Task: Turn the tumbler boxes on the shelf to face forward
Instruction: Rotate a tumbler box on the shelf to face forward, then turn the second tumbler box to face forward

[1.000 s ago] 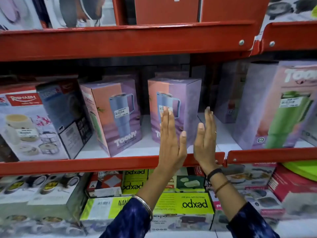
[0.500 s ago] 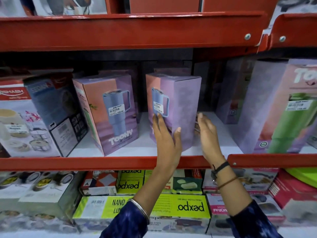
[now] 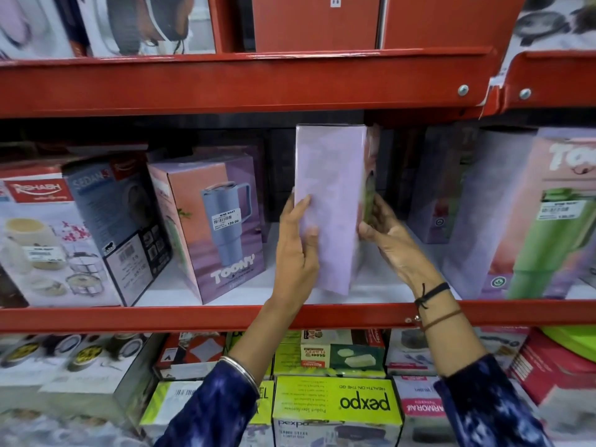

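Box (image 3: 332, 201) turned, plain side forward; both hands' fingers (image 3: 306, 217) clasp it, seemingly lifted.

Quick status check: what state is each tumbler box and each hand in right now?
Held box: gripped between both hands, tilted, plain lilac side toward the camera.
Blue tumbler box: standing on the shelf, angled, picture face showing.
Green tumbler box: standing, angled, picture face showing.
Left hand: gripping the held box's left side.
Right hand: gripping its right side.

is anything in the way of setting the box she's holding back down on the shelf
Nothing visible. The plain lilac tumbler box sits between the left hand and right hand, and the white shelf board beneath it is bare, with a gap to the pink-and-purple Toony box.
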A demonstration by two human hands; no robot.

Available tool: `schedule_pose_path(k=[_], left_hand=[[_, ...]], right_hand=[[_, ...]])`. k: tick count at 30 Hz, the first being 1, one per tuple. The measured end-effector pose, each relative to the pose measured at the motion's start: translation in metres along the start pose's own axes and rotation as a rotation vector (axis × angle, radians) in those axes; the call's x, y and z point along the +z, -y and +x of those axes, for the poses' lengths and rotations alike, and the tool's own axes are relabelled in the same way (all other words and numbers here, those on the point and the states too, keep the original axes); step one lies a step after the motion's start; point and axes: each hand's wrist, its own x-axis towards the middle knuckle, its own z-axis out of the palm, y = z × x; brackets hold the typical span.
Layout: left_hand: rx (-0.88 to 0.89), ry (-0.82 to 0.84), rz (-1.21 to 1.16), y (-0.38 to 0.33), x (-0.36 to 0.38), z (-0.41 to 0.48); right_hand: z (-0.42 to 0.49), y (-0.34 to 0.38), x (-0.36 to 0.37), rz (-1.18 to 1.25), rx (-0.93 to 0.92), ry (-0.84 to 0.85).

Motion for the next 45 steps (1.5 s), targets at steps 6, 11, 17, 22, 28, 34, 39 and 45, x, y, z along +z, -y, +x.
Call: schedule_pose_path(k=[6, 11, 17, 22, 28, 34, 39, 45], left_hand=[[-0.153, 0.216, 0.084, 0.007, -0.008, 0.002], [-0.185, 0.231, 0.227, 0.008, -0.015, 0.005], [-0.258, 0.206, 0.206, 0.017, -0.018, 0.008], [-0.239, 0.234, 0.235, 0.033, -0.021, 0.007], [-0.258, 0.232, 0.226, 0.025, -0.024, 0.006], [-0.003, 0.156, 0.173, 0.013, -0.051, -0.021], [0.178, 0.057, 0.265, 0.012, -0.1, -0.032], [0.165, -0.081, 0.362, 0.035, -0.166, -0.021]], right_hand=[[-0.009, -0.002, 0.0, -0.006, -0.185, -0.238], [-0.015, -0.004, 0.004, -0.072, -0.246, -0.382], [-0.023, -0.01, 0.011, -0.118, -0.247, -0.449], [-0.03, -0.021, 0.017, -0.174, -0.204, -0.454], [-0.035, -0.018, 0.029, -0.231, -0.174, -0.5], [-0.064, -0.016, 0.075, -0.432, -0.367, -0.685], [-0.073, -0.01, 0.143, -0.329, -0.432, -0.543], [-0.064, -0.014, 0.218, -0.253, -0.389, -0.384]])
